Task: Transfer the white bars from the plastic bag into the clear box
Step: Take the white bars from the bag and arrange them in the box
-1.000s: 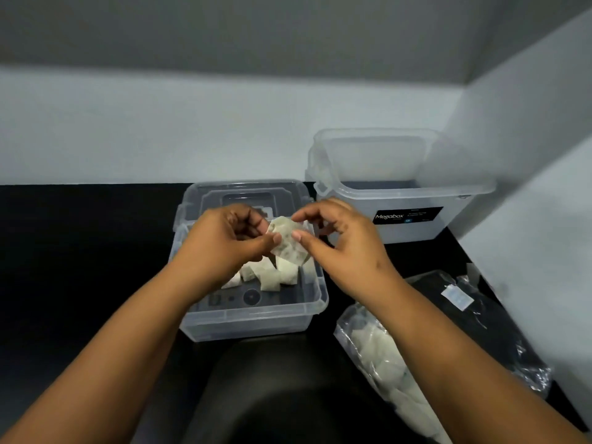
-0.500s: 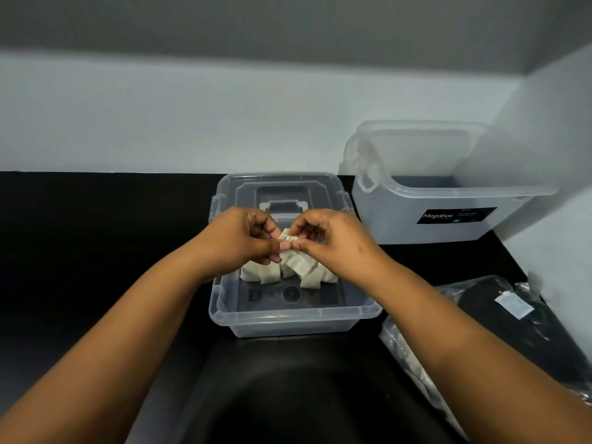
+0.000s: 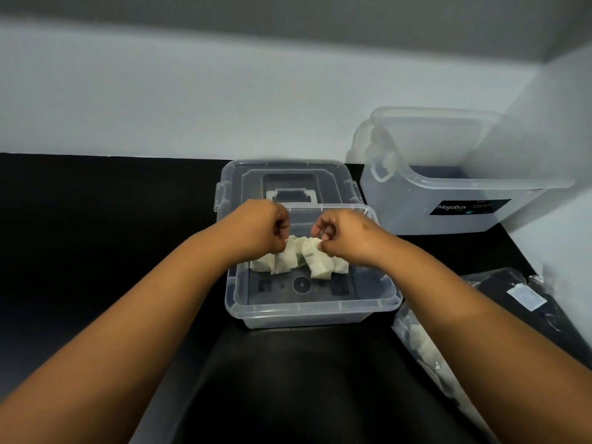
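- While both hands hover low over the clear box, seen from the head view: left hand curled, fingertips pinching a white bar at its upper edge.
- Right hand likewise curled, pinching a second white bar just beside the first.
- Both pinched pieces hanging downward from the fingertips, long axis roughly upright, lower ends touching or nearly touching the pile of bars already in the box.
- Pile lying toward the far half of the box floor, directly beneath the two hands; near half of the floor showing bare plastic.
- Plastic bag with more white bars lying on the counter to the right of the box, under and beside the right forearm, so nearer the right hand for the next pick.
- Probably only a letting-go needed now, straight down, with no sideways travel.
- Behind the box, a clear lid flat on the counter; farther right, a larger tub with a dark label.
- Dark packet beyond the bag, near the wall.
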`<state>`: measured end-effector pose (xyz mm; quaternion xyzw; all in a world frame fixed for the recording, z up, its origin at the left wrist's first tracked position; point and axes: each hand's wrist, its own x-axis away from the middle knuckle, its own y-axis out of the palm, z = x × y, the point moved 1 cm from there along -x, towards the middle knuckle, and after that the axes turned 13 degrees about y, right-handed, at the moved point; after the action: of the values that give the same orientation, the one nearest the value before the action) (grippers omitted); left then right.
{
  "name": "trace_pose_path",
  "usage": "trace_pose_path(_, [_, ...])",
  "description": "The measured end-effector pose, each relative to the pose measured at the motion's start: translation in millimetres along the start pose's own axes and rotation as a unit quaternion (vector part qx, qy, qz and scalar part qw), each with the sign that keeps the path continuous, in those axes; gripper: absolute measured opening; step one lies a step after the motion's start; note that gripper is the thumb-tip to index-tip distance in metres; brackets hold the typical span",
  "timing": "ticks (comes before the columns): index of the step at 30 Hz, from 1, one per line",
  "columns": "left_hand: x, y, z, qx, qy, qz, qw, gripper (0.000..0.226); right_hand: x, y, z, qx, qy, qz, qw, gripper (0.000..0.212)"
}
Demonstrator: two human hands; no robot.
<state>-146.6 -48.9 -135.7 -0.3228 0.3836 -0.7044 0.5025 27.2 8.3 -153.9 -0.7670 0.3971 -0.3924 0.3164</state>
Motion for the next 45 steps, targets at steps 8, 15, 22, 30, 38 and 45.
trace_pose_path(8, [-18.7,20.8,-4.5,-0.094,-0.024,-0.1,0.99,0.015,-10.2,14.6,-13.8,0.07,0.048,-0.102,0.991,0.012])
trace_pose_path(15, [-27.7,25.7,-5.8,-0.123,-0.034,-0.134,0.983,0.018,-24.4,36.7,-10.0,0.181,0.054,-0.014,0.982,0.014])
trace_pose_path(22, [-32.9,32.3,-5.9,-0.126,-0.044,-0.122,0.984,0.015,-27.3,37.2,-5.3,0.237,0.086,0.062,0.966,0.015])
trace_pose_path(30, [-38.1,38.5,-5.9,-0.17,-0.077,-0.111,0.976,0.011,-13.2,19.7,-8.3,0.218,0.091,0.069,0.969,0.012])
trace_pose_path(38, [-36.4,26.7,6.4,-0.177,-0.099,-0.136,0.97,0.026,46.6,-22.7,4.4,0.082,0.059,0.104,0.989,0.023])
trace_pose_path(45, [-43.9,10.7,86.5,-0.193,-0.012,-0.019,0.981,0.012,99.4,-66.4,44.0,0.004,0.069,0.133,0.989,0.018])
